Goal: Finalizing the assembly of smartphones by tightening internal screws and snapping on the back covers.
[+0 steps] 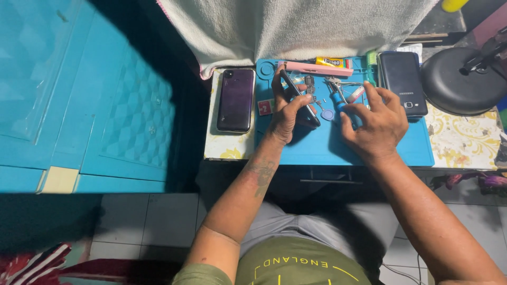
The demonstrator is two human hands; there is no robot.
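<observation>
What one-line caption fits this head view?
Left hand grips a dark phone edge-up over a blue work mat; right hand reaches among small tools.

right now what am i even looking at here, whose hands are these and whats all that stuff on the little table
This is one picture from a camera worn on a person's head, looking down, so both forearms and hands are that person's own. No machine is involved. The left hand grips a dark phone, tilted on edge. The right hand holds nothing and hovers, fingers spread, by small tools with blue handles. Everything sits on a blue work mat on a small table. A second phone lies face down left of the mat, a third phone at the right. A pink bar and a yellow tube lie along the mat's far edge.
</observation>
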